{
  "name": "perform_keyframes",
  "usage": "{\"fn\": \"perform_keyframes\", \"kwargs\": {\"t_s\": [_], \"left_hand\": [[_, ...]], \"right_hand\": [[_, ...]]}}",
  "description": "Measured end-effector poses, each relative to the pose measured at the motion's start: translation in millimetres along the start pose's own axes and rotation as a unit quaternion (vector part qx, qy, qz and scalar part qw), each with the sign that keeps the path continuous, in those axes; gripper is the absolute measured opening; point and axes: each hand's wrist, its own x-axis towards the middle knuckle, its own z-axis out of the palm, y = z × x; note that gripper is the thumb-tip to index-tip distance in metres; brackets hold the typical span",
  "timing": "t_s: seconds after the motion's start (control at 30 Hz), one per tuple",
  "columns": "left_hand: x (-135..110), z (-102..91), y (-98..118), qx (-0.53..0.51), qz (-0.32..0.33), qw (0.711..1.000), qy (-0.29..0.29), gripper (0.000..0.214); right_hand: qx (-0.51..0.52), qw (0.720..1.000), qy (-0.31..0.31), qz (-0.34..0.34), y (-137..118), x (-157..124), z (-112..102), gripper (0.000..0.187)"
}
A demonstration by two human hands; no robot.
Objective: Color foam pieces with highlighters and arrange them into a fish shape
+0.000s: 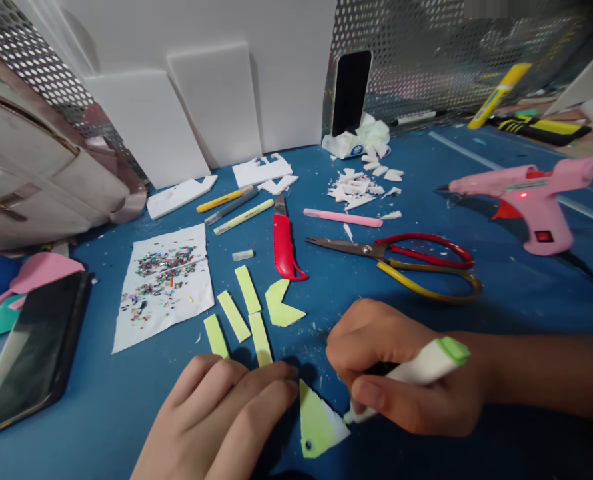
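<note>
My right hand [401,373] is closed round a white marker [421,367] with a light green end cap, its green nib touching the right edge of a triangular foam-like piece [314,420]. That piece is light green over most of its face, with a white patch at the right and a small dark eye near the bottom. Just left of it, my left hand [221,420] lies on the table with fingers stretched out, holding nothing. Several light green strips [234,315] lie beyond its fingertips, beside a notched green piece [282,305].
A red cutter [283,243] and red-yellow scissors [376,250] lie ahead. A pink glue gun [531,193] stands right, its light on. A sheet [121,327] with beads, a phone [31,353] and a bag [41,153] are left. White boards [216,100] lean behind; white scraps [354,190] lie before them.
</note>
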Motion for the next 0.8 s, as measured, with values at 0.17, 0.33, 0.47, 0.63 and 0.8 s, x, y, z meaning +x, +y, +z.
{"fn": "perform_keyframes", "kwargs": {"t_s": [0.17, 0.33, 0.47, 0.63, 0.8], "left_hand": [[0.9, 6.9, -1.9, -0.011, -0.014, 1.0, 0.0, 0.052], [2.6, 9.6, -3.5, -0.031, -0.021, 0.999, -0.002, 0.058], [3.0, 9.1, -2.4, -0.043, -0.03, 0.999, -0.004, 0.059], [4.3, 9.3, -3.2, -0.056, -0.032, 0.998, -0.005, 0.06], [5.1, 10.4, -4.1, -0.057, -0.031, 0.998, -0.007, 0.059]], "right_hand": [[-0.017, 1.0, 0.018, -0.011, -0.6, 0.2, 2.6, 0.031], [-0.079, 0.996, 0.018, -0.042, -2.0, -1.0, 6.0, 0.03], [-0.115, 0.99, 0.026, -0.083, -2.2, -0.5, 7.4, 0.029], [-0.122, 0.989, 0.028, -0.082, -2.6, -0.2, 8.2, 0.029], [-0.119, 0.988, 0.038, -0.094, -2.0, -0.2, 8.9, 0.028]]}}
